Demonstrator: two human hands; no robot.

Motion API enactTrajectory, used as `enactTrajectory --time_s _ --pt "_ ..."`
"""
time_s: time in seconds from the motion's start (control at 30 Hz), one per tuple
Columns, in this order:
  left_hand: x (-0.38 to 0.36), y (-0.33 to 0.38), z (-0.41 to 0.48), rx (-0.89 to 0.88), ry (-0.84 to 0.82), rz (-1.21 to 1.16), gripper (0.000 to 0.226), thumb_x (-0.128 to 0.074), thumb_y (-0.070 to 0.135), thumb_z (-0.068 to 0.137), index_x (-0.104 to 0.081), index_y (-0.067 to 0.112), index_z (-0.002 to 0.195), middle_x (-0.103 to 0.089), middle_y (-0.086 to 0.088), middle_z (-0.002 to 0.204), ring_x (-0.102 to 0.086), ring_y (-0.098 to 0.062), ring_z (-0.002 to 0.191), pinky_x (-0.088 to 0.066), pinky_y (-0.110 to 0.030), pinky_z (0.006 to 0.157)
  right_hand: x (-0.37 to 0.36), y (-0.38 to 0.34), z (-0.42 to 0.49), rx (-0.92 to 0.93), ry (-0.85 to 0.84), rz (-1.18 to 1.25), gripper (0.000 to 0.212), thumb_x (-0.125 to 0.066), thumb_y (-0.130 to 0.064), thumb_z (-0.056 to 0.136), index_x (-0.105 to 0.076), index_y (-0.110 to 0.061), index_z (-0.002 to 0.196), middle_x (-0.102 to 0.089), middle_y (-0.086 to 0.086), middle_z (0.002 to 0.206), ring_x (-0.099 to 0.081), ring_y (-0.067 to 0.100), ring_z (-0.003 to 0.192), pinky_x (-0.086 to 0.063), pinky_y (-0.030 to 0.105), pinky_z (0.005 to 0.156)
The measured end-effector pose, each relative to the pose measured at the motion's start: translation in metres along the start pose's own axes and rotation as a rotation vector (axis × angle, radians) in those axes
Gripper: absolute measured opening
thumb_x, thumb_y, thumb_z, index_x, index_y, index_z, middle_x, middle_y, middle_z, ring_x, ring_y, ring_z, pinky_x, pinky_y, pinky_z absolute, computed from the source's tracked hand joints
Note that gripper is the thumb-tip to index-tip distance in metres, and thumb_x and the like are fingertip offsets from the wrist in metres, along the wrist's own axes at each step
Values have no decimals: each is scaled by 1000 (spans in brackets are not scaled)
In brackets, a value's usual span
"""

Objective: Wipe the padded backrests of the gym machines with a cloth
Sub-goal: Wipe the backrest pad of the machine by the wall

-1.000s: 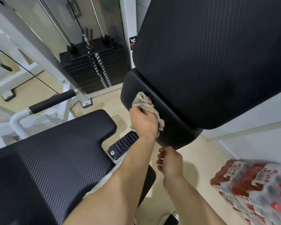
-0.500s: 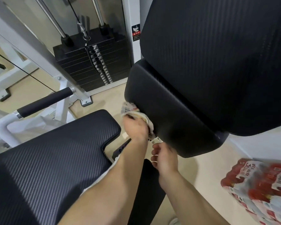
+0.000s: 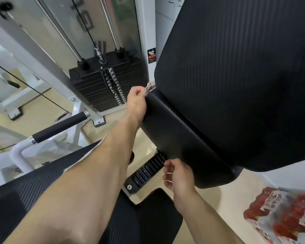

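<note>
Left hand (image 3: 136,101) clutches cloth (image 3: 150,87), wiping lower pad (image 3: 180,134) far edge; right hand (image 3: 179,176) loosely curled, empty. Next, probably: big backrest (image 3: 236,76), wide strokes.

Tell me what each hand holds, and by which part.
The left hand grips the cloth; only one end shows beyond the fingers. The right hand holds nothing.

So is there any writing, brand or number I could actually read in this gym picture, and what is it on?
"30" (probably; blurred), on the shrink-wrapped pack; its other print is too blurred.
Sticker on the white post: too small to read.
Tags on the weight stack: too small to read.
Big grey letters on the clear shield: cut off, unreadable.
</note>
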State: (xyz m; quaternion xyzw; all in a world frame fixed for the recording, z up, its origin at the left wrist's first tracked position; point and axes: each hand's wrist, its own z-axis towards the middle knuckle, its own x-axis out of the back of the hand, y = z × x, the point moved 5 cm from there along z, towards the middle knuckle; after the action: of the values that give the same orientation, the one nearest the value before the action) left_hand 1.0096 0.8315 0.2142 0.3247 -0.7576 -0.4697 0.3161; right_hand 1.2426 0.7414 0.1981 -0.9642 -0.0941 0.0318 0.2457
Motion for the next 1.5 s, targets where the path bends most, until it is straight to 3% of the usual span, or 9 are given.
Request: enactTrajectory --time_s 0.17,0.3,0.5,0.73,0.9,1.1,1.2,1.33,1.5 --pt "1 40 -25 -257 -66 -74 15 -54 9 96 -59 20 87 -58 4 80 -54 -4 71 -46 -18 62 5 9 0 -45 -4 -21 19 -48 -15 97 -65 -11 89 -57 2 70 -52 17 65 -44 33 67" --pt "6 36 -28 -339 -72 -8 18 -60 22 94 -60 33 79 -63 8 81 -59 -11 78 -53 -33 74 8 19 2 -75 1 -47 19 -49 -17 97 -65 -12 89 -59 2 70 -53 17 65 -45 33 68" --pt "16 -31 -16 169 -35 -56 21 -43 26 96 -58 24 81 -59 0 81 -52 -17 75 -40 -29 59 9 26 5 -102 -14 -54 15 -51 -18 96 -64 -11 93 -60 0 67 -53 16 63 -45 32 67" --pt "0 -53 -78 129 356 -58 15 -43 34 84 -50 29 72 -62 -8 85 -59 -29 78 -53 -46 75 23 14 -10 -76 6 -10 23 -48 -19 97 -65 -12 84 -60 4 73 -53 20 66 -45 33 68" --pt "-44 -61 -184 15 207 11 14 -51 31 85 -51 28 72 -63 -14 97 -60 -28 93 -48 -45 91 56 6 -23 -14 40 -41 27 -45 -18 98 -69 -6 99 -71 16 86 -66 30 81 -55 37 68" --pt "-62 -73 -255 58 27 19 16 -63 27 75 -56 31 61 -64 -5 91 -60 -12 81 -47 -24 77 109 43 -39 -61 65 129 31 -40 -17 99 -59 -14 75 -61 -3 52 -52 15 53 -38 23 48" --pt "-67 -64 -272 -3 -11 54 23 -74 17 81 -63 31 65 -66 0 91 -60 -3 81 -43 -10 73 123 34 -43 -3 41 407 34 -38 -30 99 -65 -14 87 -68 0 69 -59 14 57 -42 24 50" --pt "-68 -44 -286 -156 -7 76 16 -78 16 80 -65 26 80 -66 10 85 -64 -3 80 -53 -20 74 135 3 -55 124 -41 407 52 -38 -56 97 -70 -16 105 -76 5 90 -70 19 81 -51 29 63" --pt "-77 -30 -295 -126 -232 -69 15 -71 2 87 -67 16 91 -73 1 88 -71 -11 81 -58 -28 78 144 -35 -74 418 161 96 34 -43 -44 100 -71 -26 96 -78 -4 88 -74 15 84 -60 44 81"
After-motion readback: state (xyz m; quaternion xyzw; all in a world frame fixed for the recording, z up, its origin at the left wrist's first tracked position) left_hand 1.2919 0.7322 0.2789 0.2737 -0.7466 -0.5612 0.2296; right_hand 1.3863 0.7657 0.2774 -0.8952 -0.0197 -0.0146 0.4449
